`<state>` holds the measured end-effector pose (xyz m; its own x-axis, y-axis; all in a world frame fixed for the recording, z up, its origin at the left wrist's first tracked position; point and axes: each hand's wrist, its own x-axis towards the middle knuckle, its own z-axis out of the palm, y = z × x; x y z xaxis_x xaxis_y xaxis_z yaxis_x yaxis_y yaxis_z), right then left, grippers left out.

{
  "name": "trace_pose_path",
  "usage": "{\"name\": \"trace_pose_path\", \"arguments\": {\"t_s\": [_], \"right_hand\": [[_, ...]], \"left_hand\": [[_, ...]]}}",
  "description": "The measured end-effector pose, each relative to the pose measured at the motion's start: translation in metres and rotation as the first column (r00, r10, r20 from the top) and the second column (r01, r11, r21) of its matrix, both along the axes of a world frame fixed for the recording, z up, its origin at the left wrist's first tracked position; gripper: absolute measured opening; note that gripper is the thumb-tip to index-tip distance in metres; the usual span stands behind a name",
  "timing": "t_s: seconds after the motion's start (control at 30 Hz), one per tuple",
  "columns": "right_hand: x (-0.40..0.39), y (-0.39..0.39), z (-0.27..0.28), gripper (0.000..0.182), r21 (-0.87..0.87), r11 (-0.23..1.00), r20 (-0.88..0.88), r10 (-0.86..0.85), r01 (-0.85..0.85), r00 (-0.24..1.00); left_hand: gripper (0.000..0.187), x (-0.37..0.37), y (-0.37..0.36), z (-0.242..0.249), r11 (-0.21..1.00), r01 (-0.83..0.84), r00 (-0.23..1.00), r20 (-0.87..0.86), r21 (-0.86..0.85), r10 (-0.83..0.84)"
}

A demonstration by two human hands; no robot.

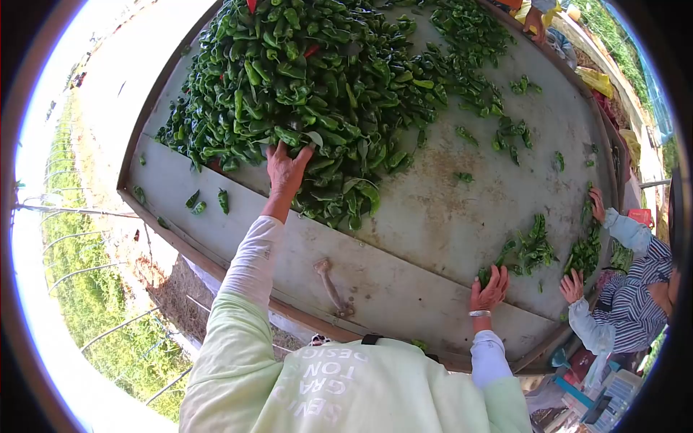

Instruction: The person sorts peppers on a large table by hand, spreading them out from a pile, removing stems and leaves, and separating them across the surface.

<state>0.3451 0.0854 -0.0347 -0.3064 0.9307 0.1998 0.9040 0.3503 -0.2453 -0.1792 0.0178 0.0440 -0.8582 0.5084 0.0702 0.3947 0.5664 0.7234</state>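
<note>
Here | left hand [286, 172] touching glossy, tapered peppers [289, 94] | scuffed tabletop [447, 209]

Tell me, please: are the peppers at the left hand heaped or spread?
Heaped: these green peppers overlap in a thick pile beyond the left hand.

pepper pile [289, 76] blocks way ahead of left hand [286, 170], decent open lane over tabletop [426, 224] left of right hand [491, 290], small pepper heap [535, 245] just beyond that one, co-worker's hand [572, 286] in way further right

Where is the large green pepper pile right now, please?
In the head view, the pile lies upper left on the table, the left hand touching its near edge.
</note>
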Motion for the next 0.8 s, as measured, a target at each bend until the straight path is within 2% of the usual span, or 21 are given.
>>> {"name": "trace_pose_path", "arguments": {"t_s": [0.07,0.13,0.23,0.27,0.37,0.4,0.5,0.57,0.6,0.63,0.67,0.7,0.77,0.8], "right_hand": [[0.000,0.000,0.001,0.058,-0.012,1.000,0.003,-0.009,0.009,1.000],[-0.001,-0.001,0.001,0.058,-0.023,1.000,0.002,-0.022,0.022,1.000],[-0.001,0.001,0.001,0.058,-0.016,0.999,0.002,-0.035,0.035,0.999],[0.000,0.000,0.001,0.058,-0.017,0.999,-0.009,-0.034,0.034,0.999],[-0.002,0.001,0.004,0.058,-0.019,0.999,-0.017,-0.050,0.050,0.999],[-0.002,0.001,0.004,0.057,-0.020,0.999,-0.031,-0.042,0.042,0.999],[0.006,0.002,0.008,0.059,-0.038,0.999,-0.051,-0.018,0.016,0.999],[0.003,0.004,0.016,0.060,-0.071,0.997,-0.071,0.013,-0.018,0.997],[-0.003,0.006,0.022,0.060,-0.081,0.997,-0.069,0.012,-0.018,0.998],[-0.011,0.009,0.029,0.058,-0.020,0.998,-0.139,0.054,-0.057,0.989],[-0.021,0.012,0.035,0.057,0.044,0.995,-0.205,0.096,-0.089,0.974],[-0.036,0.016,0.041,0.057,0.034,0.996,-0.203,0.088,-0.082,0.975],[-0.075,0.025,0.049,0.050,-0.014,0.966,-0.454,0.224,-0.258,0.863],[-0.096,0.028,0.055,0.050,-0.019,0.966,-0.453,0.220,-0.256,0.864]], "left_hand": [[0.057,0.025,0.012,0.001,0.999,0.024,1.000,0.009,-0.039,-0.024],[0.063,0.046,0.022,-0.003,0.988,0.148,0.988,0.027,0.033,-0.149],[0.067,0.082,0.034,-0.015,0.985,0.173,0.985,0.011,-0.031,-0.172],[0.072,0.092,0.036,-0.024,0.979,0.202,0.978,-0.047,-0.034,-0.204],[0.081,0.125,0.040,-0.031,0.952,0.292,0.957,0.026,-0.097,-0.291],[0.077,0.135,0.039,-0.035,0.939,0.329,0.941,-0.053,-0.100,-0.335],[0.073,0.149,0.037,-0.023,0.874,0.460,0.886,0.008,-0.155,-0.464],[0.066,0.145,0.032,-0.020,0.861,0.486,0.869,-0.018,-0.149,-0.494],[0.062,0.139,0.029,-0.015,0.851,0.479,0.854,-0.112,-0.216,-0.508],[0.057,0.132,0.026,-0.014,0.840,0.465,0.826,-0.203,-0.281,-0.525],[0.054,0.123,0.022,-0.023,0.874,0.442,0.831,-0.274,-0.201,-0.483],[0.054,0.113,0.017,-0.034,0.869,0.448,0.829,-0.266,-0.208,-0.491],[0.053,0.095,0.012,-0.049,0.887,0.450,0.831,-0.314,-0.103,-0.459],[0.051,0.089,0.015,-0.048,0.883,0.468,0.858,-0.228,-0.021,-0.460]]}}
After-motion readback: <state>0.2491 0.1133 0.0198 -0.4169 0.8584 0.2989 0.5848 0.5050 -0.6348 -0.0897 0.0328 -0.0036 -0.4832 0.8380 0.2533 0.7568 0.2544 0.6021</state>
